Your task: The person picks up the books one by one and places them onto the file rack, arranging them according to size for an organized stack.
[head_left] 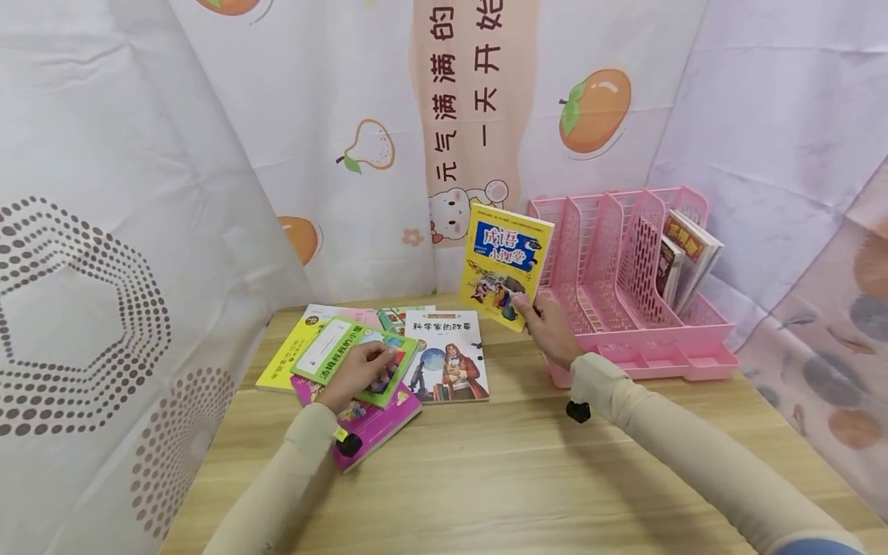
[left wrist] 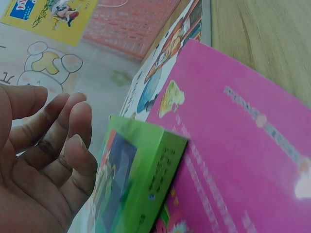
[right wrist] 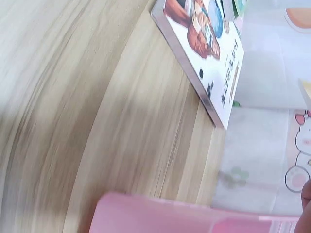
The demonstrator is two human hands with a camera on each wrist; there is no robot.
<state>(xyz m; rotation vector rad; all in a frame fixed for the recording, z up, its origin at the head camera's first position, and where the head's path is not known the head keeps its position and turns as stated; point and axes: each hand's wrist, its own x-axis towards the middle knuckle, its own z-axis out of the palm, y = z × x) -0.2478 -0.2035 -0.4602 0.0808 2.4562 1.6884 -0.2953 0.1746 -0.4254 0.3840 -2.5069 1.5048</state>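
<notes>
My right hand (head_left: 551, 331) grips a yellow book (head_left: 509, 262) by its lower right edge and holds it up, cover facing me, just left of the pink rack. My left hand (head_left: 357, 374) is over a green book (head_left: 340, 354) on the pile. In the left wrist view, the fingers of that hand (left wrist: 43, 150) are loosely bent with nothing between them, beside the green book (left wrist: 146, 165). Under it lies a magenta book (head_left: 388, 424), tilted toward the front. A white book (head_left: 451, 354) with a red-robed figure lies flat to the right of the pile.
A pink file rack (head_left: 624, 339) with several slots stands at the back right. Its rightmost slot holds upright books (head_left: 687, 250). Another yellow-covered book (head_left: 286, 358) lies at the pile's left. Printed curtains (head_left: 347, 231) hang behind the wooden table (head_left: 486, 478).
</notes>
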